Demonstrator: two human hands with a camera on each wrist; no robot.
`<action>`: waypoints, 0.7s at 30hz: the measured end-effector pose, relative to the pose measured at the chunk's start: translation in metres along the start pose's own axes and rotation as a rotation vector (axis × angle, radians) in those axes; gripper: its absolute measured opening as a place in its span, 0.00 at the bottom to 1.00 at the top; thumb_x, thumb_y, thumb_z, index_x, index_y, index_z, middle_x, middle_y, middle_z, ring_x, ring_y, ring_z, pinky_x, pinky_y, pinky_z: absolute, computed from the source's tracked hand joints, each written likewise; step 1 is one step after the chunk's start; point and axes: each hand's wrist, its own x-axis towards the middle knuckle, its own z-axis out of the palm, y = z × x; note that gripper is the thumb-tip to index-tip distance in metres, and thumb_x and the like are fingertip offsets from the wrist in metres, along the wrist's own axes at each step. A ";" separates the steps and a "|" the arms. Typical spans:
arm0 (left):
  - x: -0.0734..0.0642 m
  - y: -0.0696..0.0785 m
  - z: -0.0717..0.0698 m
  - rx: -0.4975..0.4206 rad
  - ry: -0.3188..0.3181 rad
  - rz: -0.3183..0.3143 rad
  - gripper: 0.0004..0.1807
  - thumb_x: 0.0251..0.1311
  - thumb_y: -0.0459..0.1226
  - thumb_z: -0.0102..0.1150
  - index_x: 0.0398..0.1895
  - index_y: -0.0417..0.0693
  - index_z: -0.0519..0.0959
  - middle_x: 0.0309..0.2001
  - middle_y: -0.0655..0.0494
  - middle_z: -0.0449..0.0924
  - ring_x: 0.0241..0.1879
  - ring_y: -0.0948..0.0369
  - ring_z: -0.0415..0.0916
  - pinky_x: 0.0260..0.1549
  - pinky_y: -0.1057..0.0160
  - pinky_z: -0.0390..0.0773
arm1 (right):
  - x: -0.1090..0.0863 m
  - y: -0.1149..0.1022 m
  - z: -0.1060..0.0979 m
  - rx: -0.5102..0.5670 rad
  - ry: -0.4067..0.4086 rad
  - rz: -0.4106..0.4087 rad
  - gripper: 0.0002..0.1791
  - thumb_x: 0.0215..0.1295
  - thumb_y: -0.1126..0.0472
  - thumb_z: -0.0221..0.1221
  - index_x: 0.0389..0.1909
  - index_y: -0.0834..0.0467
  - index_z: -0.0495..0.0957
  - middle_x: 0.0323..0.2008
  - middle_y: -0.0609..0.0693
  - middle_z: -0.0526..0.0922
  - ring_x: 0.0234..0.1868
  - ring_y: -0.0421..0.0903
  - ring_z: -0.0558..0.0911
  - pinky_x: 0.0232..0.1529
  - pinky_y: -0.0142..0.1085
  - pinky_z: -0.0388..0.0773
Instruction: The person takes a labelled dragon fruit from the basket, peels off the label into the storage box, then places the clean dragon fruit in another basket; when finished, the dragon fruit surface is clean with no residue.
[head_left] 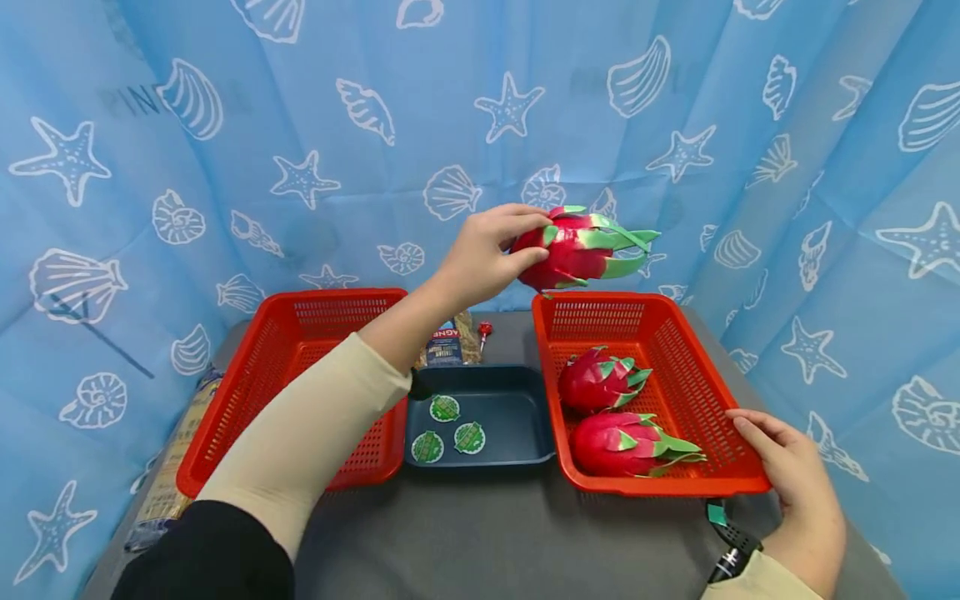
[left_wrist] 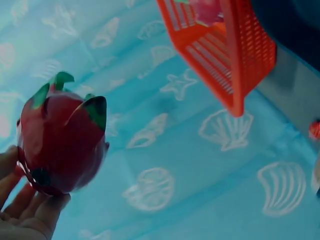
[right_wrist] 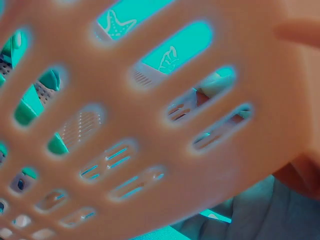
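Observation:
My left hand [head_left: 498, 250] holds a dragon fruit [head_left: 573, 250] by its rounded end, raised above the back of the right red basket [head_left: 731, 392]. Its green leaf tips point right in the head view. From the left wrist view, thumb and fingers grip the underside of the same dragon fruit [left_wrist: 62, 142]. Two more fruits lie in that basket: a rear dragon fruit [head_left: 600, 381] and a front dragon fruit [head_left: 630, 444]. At the basket's right rim, my right hand [head_left: 791, 467] grips the edge. The slotted basket wall [right_wrist: 150, 115] fills most of the right wrist view.
A second red basket [head_left: 315, 325] stands at the left, partly behind the left arm. Between the baskets, a dark tray [head_left: 510, 417] holds three green round labels [head_left: 470, 437]. Behind it are a bag [head_left: 446, 346] and a red lollipop [head_left: 485, 329]. A long package [head_left: 168, 475] lies far left.

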 end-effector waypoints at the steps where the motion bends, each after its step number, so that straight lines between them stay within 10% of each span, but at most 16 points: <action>1: 0.008 -0.005 0.009 0.014 -0.024 -0.014 0.19 0.67 0.35 0.67 0.60 0.42 0.83 0.61 0.49 0.79 0.58 0.58 0.75 0.49 0.68 0.79 | 0.000 0.000 -0.001 -0.002 0.003 -0.001 0.07 0.74 0.41 0.57 0.45 0.30 0.84 0.34 0.30 0.81 0.31 0.42 0.87 0.32 0.39 0.86; 13: 0.038 -0.064 0.131 0.103 -0.303 -0.198 0.23 0.71 0.38 0.63 0.67 0.44 0.78 0.65 0.50 0.76 0.66 0.55 0.71 0.63 0.66 0.70 | 0.004 0.001 0.002 0.014 0.058 -0.005 0.10 0.75 0.44 0.57 0.50 0.35 0.85 0.35 0.30 0.80 0.31 0.40 0.87 0.33 0.38 0.86; 21: 0.027 -0.087 0.170 0.110 -0.392 -0.356 0.23 0.70 0.38 0.64 0.67 0.48 0.79 0.65 0.52 0.74 0.65 0.56 0.70 0.59 0.62 0.76 | 0.005 0.005 0.003 0.060 0.084 0.015 0.09 0.74 0.44 0.58 0.48 0.36 0.85 0.34 0.33 0.82 0.30 0.45 0.89 0.33 0.40 0.86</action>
